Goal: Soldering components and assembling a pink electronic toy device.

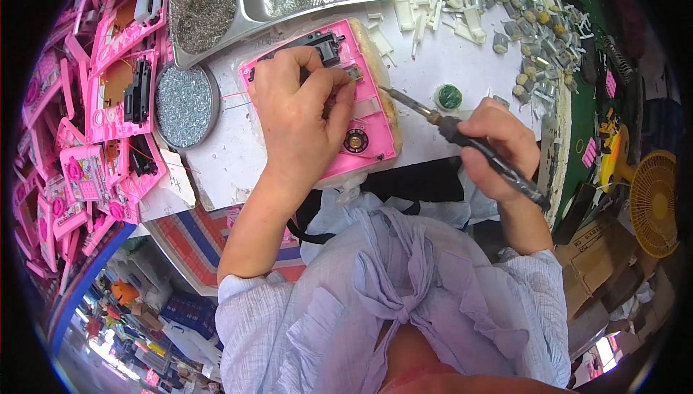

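Note:
A pink plastic housing [372,125] lies on a padded support in front of me, with a black mechanism [328,46] at its far end and a small round speaker-like part [356,140] near its near end. My left hand [299,101] rests over the housing, fingers pinched beside a small grey metal part [354,73]; what they grip is hidden. Thin red and blue wires [237,99] run out left from beneath that hand. My right hand [502,150] is closed around the black handle of a soldering iron [485,150]. Its metal tip points at the housing's right edge, apart from my left fingers.
Right of the housing stands a small green-filled pot [448,96]. Small metal motors [530,47] and white plastic parts [469,24] are heaped at the far right. A dish of screws [186,105], a metal tray [249,4] and stacked pink housings [94,127] occupy the left and back.

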Demonstrator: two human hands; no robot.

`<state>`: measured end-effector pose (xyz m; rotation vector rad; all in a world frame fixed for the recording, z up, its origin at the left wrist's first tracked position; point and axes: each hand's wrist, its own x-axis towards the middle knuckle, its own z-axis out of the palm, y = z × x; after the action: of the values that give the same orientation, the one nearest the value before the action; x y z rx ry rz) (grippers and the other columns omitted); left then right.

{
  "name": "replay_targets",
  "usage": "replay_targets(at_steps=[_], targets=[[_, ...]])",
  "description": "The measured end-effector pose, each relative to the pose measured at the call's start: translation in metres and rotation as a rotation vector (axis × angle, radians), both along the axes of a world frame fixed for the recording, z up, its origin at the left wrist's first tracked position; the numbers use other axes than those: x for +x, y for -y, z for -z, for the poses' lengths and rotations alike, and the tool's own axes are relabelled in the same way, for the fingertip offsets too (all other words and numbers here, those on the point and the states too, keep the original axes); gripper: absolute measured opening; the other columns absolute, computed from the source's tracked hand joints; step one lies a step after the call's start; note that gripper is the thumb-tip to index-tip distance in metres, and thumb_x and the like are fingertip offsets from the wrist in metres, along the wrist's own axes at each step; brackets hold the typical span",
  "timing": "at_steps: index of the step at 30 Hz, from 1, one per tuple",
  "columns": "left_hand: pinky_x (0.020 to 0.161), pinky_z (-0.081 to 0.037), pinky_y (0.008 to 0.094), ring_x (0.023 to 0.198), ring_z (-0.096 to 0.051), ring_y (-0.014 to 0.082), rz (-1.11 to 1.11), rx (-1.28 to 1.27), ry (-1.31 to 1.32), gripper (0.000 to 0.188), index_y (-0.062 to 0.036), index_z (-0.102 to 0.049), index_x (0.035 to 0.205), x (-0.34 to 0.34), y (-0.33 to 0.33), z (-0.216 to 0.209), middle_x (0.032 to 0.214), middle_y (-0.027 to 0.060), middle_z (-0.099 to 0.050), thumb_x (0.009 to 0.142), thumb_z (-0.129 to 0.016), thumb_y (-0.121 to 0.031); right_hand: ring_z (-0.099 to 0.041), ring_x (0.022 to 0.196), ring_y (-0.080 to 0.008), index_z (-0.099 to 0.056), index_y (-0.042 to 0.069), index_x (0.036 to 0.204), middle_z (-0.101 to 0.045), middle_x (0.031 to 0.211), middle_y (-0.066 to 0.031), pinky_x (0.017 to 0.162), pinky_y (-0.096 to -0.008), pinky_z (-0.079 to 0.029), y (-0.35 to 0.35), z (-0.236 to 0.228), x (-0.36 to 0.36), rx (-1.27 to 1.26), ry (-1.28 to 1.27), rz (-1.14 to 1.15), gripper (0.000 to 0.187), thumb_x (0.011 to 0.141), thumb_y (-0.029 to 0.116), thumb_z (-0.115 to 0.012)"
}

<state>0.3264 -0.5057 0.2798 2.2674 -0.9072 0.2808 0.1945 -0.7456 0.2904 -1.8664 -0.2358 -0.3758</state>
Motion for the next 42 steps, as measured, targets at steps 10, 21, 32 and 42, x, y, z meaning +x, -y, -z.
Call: replay_targets(at_steps=[10, 21, 32, 42], targets=[[0.077, -0.037, 0.0398, 0.088, -0.050, 0.0266, -0.007, 0.011, 0.019, 0.015, -0.0089, -0.071, 0.084, 0.000, -0.001, 0.002, 0.096, 0.0050, -0.057, 0.071, -0.079, -0.009, -0.052, 0.056, -0.0212, -0.068, -0.001, 0.103, -0.060, 0.070, -0.0073, 0.052, -0.0323, -0.040, -0.017, 0.006, 0.019, -0.096, 0.116, 0.004, 0.030, 0.075, 0.000, -0.076], [0.078, -0.038, 0.0403, 0.089, -0.052, 0.0265, -0.006, -0.002, 0.038, 0.016, -0.0092, -0.071, 0.085, 0.001, -0.001, 0.003, 0.097, 0.0053, -0.057, 0.071, -0.079, -0.010, -0.053, 0.060, -0.0220, -0.068, -0.001, 0.101, -0.058, 0.070, -0.0074, 0.054, -0.0329, -0.041, -0.017, 0.004, 0.021, -0.251, 0.166, -0.035, 0.028, 0.074, 0.001, -0.076], [0.078, -0.037, 0.0406, 0.090, -0.052, 0.0263, -0.012, 0.010, 0.034, 0.016, -0.0093, -0.071, 0.085, 0.000, 0.000, 0.002, 0.096, 0.0049, -0.058, 0.071, -0.079, -0.010, -0.055, 0.060, -0.0231, -0.071, 0.005, 0.099, -0.058, 0.071, -0.0054, 0.053, -0.0312, -0.044, -0.016, -0.001, 0.024, -0.311, 0.211, -0.039, 0.040, 0.062, -0.007, -0.079], [0.078, -0.036, 0.0406, 0.090, -0.052, 0.0261, -0.016, 0.044, 0.040, 0.015, -0.0103, -0.071, 0.084, 0.000, 0.001, 0.000, 0.095, 0.0040, -0.058, 0.072, -0.079, -0.011, -0.055, 0.060, -0.0237, -0.071, 0.002, 0.099, -0.059, 0.070, -0.0068, 0.054, -0.0322, -0.043, -0.003, -0.011, 0.018, -0.260, 0.202, 0.011, 0.033, 0.067, -0.003, -0.078]])
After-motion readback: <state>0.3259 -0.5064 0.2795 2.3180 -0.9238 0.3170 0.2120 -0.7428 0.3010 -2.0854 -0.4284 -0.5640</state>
